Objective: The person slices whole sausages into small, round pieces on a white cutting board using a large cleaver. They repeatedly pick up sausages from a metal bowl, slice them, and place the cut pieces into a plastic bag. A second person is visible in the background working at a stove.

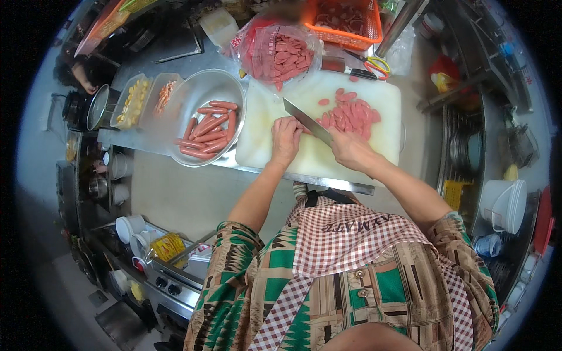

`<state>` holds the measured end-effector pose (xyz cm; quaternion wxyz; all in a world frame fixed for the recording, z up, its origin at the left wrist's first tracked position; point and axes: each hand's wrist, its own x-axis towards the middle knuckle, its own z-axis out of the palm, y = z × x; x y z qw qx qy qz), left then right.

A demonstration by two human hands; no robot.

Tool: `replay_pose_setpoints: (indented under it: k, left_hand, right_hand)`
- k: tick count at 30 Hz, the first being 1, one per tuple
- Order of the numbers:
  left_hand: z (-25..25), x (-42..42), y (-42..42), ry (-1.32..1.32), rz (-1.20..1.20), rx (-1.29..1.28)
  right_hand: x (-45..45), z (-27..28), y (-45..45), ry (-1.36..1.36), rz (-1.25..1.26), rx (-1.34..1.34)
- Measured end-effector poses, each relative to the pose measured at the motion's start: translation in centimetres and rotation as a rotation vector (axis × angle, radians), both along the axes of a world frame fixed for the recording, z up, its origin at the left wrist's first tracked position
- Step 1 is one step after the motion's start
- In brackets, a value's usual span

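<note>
My right hand (352, 148) grips the handle of a broad kitchen knife (307, 120), its blade slanting over the white cutting board (272, 98). On the board, left of the blade, my left hand (286, 137) has its fingers curled onto a sausage (307, 130); the hand and the blade hide most of it. Right of the knife lies a heap of slanted sausage slices (353, 115), with a few loose slices at its far edge. A steel bowl (239, 92) of whole sausages (213, 127) sits against the board's left side.
Beyond the board lie a plastic bag of slices (290, 57), a second knife (351, 70), scissors (373, 63) and an orange basket (344, 38). Two food containers (134, 101) (164, 96) stand left of the bowl. Another person's arm (81, 77) shows at far left.
</note>
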<state>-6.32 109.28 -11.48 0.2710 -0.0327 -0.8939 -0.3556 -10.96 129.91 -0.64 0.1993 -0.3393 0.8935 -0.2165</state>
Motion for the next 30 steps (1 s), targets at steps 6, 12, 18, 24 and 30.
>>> replay_pose_setpoints:
  k: [6, 12, 18, 24, 30]
  left_hand:
    - [1.2, -0.2, 0.2, 0.011, -0.017, 0.012]
    - [0.6, 0.0, 0.2, 0.057, 0.007, 0.012]
    - [1.4, -0.4, 0.1, 0.043, 0.031, 0.052]
    - [1.1, 0.2, -0.9, 0.006, 0.009, 0.059]
    - [1.0, 0.4, -0.9, 0.017, 0.015, 0.093]
  right_hand:
    - [0.1, -1.2, -1.2, -0.001, -0.066, -0.049]
    - [0.1, 0.6, -0.3, -0.076, -0.040, -0.033]
    - [0.0, -3.6, -1.5, 0.015, -0.092, -0.095]
    - [0.1, -3.4, -1.4, 0.049, -0.068, -0.081]
    - [0.8, 0.4, -0.7, 0.039, 0.014, -0.010]
